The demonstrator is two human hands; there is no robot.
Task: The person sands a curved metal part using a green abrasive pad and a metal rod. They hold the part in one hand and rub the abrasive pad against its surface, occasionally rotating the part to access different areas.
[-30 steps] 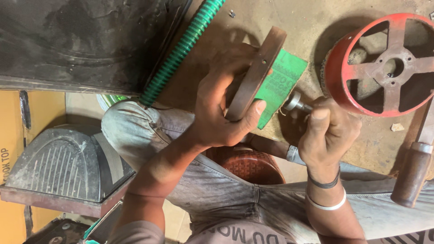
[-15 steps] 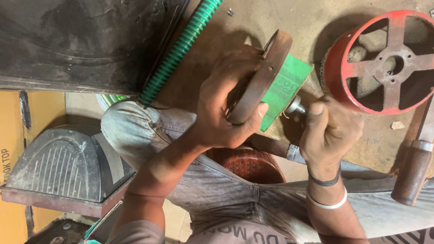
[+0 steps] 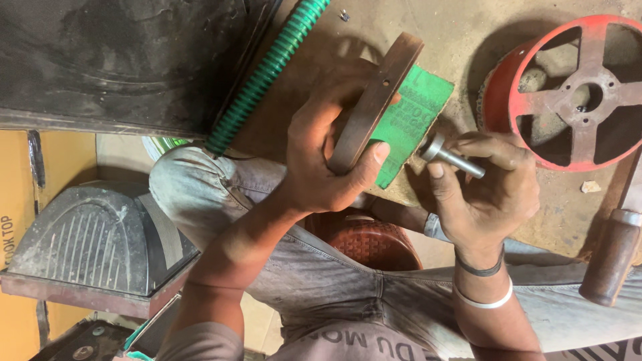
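Rusty metal disc, upper centre, is gripped edge-on by the left hand over green sandpaper, tilted further than before, while right hand fingers pinch a steel shaft beside yellow carton.

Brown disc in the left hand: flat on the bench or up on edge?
On edge. The brown disc is tilted, rim toward the camera, gripped by the left hand over the green sandpaper sheet.
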